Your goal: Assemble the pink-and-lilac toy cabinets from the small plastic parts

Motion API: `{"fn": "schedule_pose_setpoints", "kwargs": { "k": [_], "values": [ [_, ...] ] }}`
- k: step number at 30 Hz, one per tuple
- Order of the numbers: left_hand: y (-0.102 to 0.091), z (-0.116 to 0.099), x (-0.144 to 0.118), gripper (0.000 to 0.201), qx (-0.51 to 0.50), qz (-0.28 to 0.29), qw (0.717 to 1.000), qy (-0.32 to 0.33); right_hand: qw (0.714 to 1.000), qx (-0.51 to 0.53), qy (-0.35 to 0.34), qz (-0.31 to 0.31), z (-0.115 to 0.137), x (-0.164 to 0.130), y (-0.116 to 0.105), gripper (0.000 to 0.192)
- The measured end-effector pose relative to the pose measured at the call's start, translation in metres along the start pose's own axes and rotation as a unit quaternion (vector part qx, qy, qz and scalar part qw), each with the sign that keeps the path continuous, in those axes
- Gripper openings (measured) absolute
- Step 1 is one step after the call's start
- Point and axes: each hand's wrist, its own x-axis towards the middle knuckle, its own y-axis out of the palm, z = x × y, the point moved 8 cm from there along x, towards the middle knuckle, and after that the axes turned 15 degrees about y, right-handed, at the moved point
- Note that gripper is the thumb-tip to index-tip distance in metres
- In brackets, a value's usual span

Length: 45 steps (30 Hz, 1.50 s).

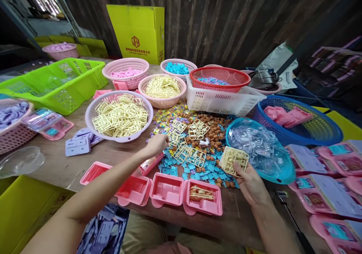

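Far left: a green basket (68, 101) is standing on the wooden table (62, 167). Next along, a pale purple basin (128, 138) is holding a heap of cream frames (120, 116). Nearer the person, pink trays (166, 190) are sitting in a row by the table edge, the left forearm crossing above them. Left hand (157, 145) is reaching to the loose cream frames (188, 154), fingers curling together at their near side; cannot tell whether it is pinching one. Around and under these frames, blue pieces (209, 176) and brown pieces (219, 127) are lying scattered. Further right, the right hand (249, 180) is pinching a small stack of cream frames (234, 159) between thumb and fingers, just beside a turquoise basin (287, 173) of clear pieces (251, 144). Far right, pink-and-purple cases (333, 193) are lying in rows.
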Motion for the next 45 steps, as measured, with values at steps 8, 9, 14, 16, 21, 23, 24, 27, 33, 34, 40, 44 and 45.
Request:
{"fn": "schedule_pose_setpoints", "kwargs": {
  "k": [8, 9, 14, 16, 21, 23, 24, 27, 33, 34, 40, 44, 45],
  "values": [
    [-0.007, 0.052, 0.002, 0.025, 0.056, 0.006, 0.996, -0.072, 0.999, 0.011, 0.014, 0.030, -0.006, -0.003, 0.016, 0.061],
    [-0.003, 0.053, 0.001, 0.024, 0.058, 0.014, 0.996, -0.073, 0.999, 0.015, 0.017, 0.035, -0.007, -0.003, 0.020, 0.060],
    [0.008, 0.057, 0.006, 0.027, 0.045, 0.026, 0.997, -0.057, 0.997, 0.023, 0.032, 0.062, -0.014, -0.003, 0.037, 0.053],
    [0.011, 0.060, 0.010, 0.027, 0.035, 0.028, 0.998, -0.051, 0.997, 0.024, 0.039, 0.070, -0.016, -0.005, 0.043, 0.056],
    [0.016, 0.070, 0.021, 0.024, 0.007, 0.025, 0.999, -0.030, 0.995, 0.016, 0.051, 0.080, -0.016, -0.010, 0.054, 0.065],
    [0.017, 0.071, 0.024, 0.019, -0.001, 0.022, 1.000, -0.018, 0.996, 0.010, 0.047, 0.081, -0.015, -0.012, 0.056, 0.064],
    [0.018, 0.071, 0.025, 0.016, -0.005, 0.020, 1.000, -0.011, 0.996, 0.008, 0.044, 0.080, -0.015, -0.012, 0.057, 0.063],
    [0.019, 0.071, 0.025, 0.020, -0.008, 0.008, 1.000, 0.006, 0.996, 0.008, 0.038, 0.078, -0.015, -0.013, 0.057, 0.062],
    [0.025, 0.071, 0.026, 0.025, -0.014, -0.001, 1.000, 0.024, 0.992, 0.005, 0.051, 0.115, -0.021, -0.016, 0.066, 0.055],
    [0.025, 0.072, 0.027, 0.023, -0.016, -0.006, 1.000, 0.023, 0.992, 0.008, 0.049, 0.114, -0.021, -0.017, 0.067, 0.056],
    [0.008, 0.067, 0.019, 0.022, -0.034, -0.055, 0.998, 0.021, 0.994, -0.006, 0.028, 0.109, -0.016, -0.020, 0.072, 0.060],
    [-0.022, 0.052, 0.000, 0.025, -0.046, -0.096, 0.993, 0.046, 0.992, -0.061, -0.019, 0.109, -0.009, -0.019, 0.071, 0.056],
    [-0.029, 0.045, -0.007, 0.025, -0.050, -0.104, 0.992, 0.055, 0.989, -0.089, -0.037, 0.113, -0.006, -0.020, 0.073, 0.052]
  ]
}}
